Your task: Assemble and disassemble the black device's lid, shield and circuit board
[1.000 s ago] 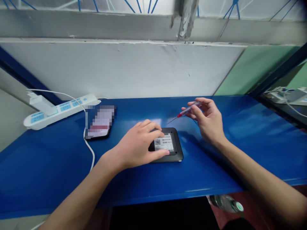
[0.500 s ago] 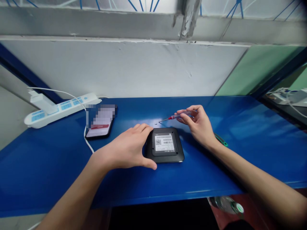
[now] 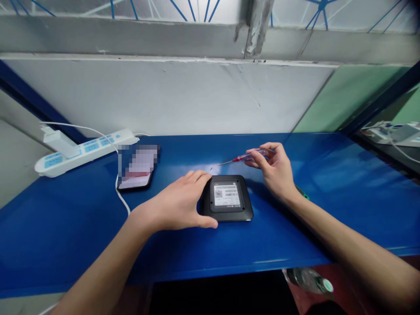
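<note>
A small black box (image 3: 227, 198) with a white label on top lies on the blue table (image 3: 82, 227). My left hand (image 3: 179, 203) grips its left side, thumb along the near edge and fingers at the far corner. My right hand (image 3: 274, 168) hovers just behind and right of the box, closed on a thin screwdriver (image 3: 244, 157) with a clear and red handle. Its metal tip points left, just above the table beyond the box. A tiny dark speck (image 3: 211, 169), perhaps a screw, lies near the tip.
A phone (image 3: 138, 168) lies left of the box with a white cable (image 3: 122, 199) running past it. A white power strip (image 3: 85, 151) with a plugged-in charger sits at the back left. A green-handled tool (image 3: 303, 194) peeks out behind my right wrist. A plastic bottle (image 3: 310, 280) lies below the table edge.
My left hand slid off the box's top to grip its left side, uncovering the label. My right hand came down and left with the screwdriver, bringing its tip close to the table.
</note>
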The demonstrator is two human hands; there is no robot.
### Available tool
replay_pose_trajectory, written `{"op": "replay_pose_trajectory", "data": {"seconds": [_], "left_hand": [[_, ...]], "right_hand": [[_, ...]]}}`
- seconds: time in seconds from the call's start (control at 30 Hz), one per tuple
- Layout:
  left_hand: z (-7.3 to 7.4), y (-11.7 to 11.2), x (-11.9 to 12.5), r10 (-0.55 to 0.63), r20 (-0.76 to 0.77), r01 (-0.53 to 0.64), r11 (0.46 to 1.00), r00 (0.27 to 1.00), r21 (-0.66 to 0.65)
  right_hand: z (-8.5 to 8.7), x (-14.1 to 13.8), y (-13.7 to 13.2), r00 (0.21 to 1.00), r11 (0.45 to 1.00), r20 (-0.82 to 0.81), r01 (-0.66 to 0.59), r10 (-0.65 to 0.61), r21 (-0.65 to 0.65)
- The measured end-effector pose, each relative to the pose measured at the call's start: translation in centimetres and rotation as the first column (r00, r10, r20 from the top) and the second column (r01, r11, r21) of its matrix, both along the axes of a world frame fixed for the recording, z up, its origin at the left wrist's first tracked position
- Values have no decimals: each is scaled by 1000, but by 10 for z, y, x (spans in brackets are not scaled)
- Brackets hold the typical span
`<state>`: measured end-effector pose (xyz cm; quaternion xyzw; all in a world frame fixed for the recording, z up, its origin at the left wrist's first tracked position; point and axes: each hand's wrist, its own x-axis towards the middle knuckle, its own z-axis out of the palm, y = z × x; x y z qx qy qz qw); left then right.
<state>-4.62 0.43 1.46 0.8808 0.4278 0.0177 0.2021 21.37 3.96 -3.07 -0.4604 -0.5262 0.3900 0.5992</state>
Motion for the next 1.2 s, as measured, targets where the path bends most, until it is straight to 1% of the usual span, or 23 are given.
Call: {"op": "replay_pose_trajectory", "data": {"seconds": [0.07, 0.27, 0.47, 0.7, 0.8, 1.0, 1.07, 1.2], "left_hand": [[0, 0, 0, -2, -8, 2, 1000, 1000, 5], [1, 0, 0, 6, -14, -6, 1000, 1000, 10], [2, 0, 2, 19, -51, -19, 1000, 998, 3], [8, -4, 1, 33, -65, -35, 999, 997, -31], [9, -5, 1, 26, -41, -27, 999, 999, -33], [8, -5, 2, 13, -35, -14, 999, 999, -49], [8, -4, 2, 14, -32, -16, 999, 999, -46], [8, -4, 2, 18, -41, -20, 998, 999, -57]], "right_hand": [[-2, 0, 1, 1000, 1000, -11, -10, 10, -8], [-10, -5, 2, 993, 993, 28, -111, 112, -48], [-10, -9, 0, 982, 981, 44, -179, 183, -76], [-5, -10, -4, 985, 986, 59, -162, 164, -31], [-3, -10, -7, 984, 986, 63, -164, 164, -11], [-3, -12, -10, 971, 978, 121, -205, 207, -26], [-3, -13, -11, 971, 977, 111, -211, 212, -27], [-1, -11, -10, 982, 982, 34, -187, 187, -20]]}}
